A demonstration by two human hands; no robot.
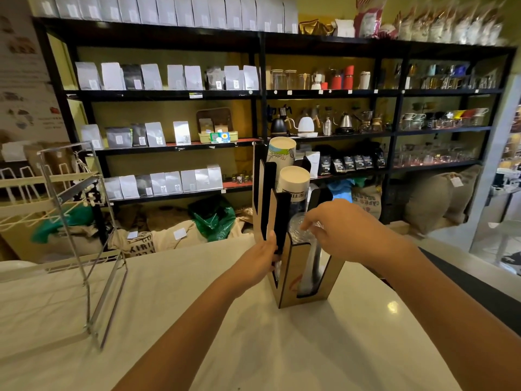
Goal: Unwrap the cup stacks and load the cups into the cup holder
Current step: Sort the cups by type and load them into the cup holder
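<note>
The cup holder (284,266), a tall stepped stand of brown board with black edges and open slots, stands upright on the white desk (197,320), a little right of centre. The left hand (260,256) presses flat against its left side, fingers (271,244) extended and laid along a black upright rather than curled round it. The right hand (344,232) reaches over the front compartment with the wrist arched, its fingers bent down and pinching the rim of a clear plastic cup stack (303,230) that sits in that front slot; the glossy, see-through stack shows again through the slot lower down. Behind it, two stacks of white paper cups stand bottoms-up in the taller compartments: the nearer stack (294,179) carries a dark band with lettering too blurred to read, the rear stack (282,150) a sketchy blue and green print. A bent wire rack (93,249) stands at the left of the desk. Beyond, black metal shelving (259,94) holds matte white and grey pouches, kettles and glassware, with burlap sacks (363,201) below, one printed "CAFES".
</note>
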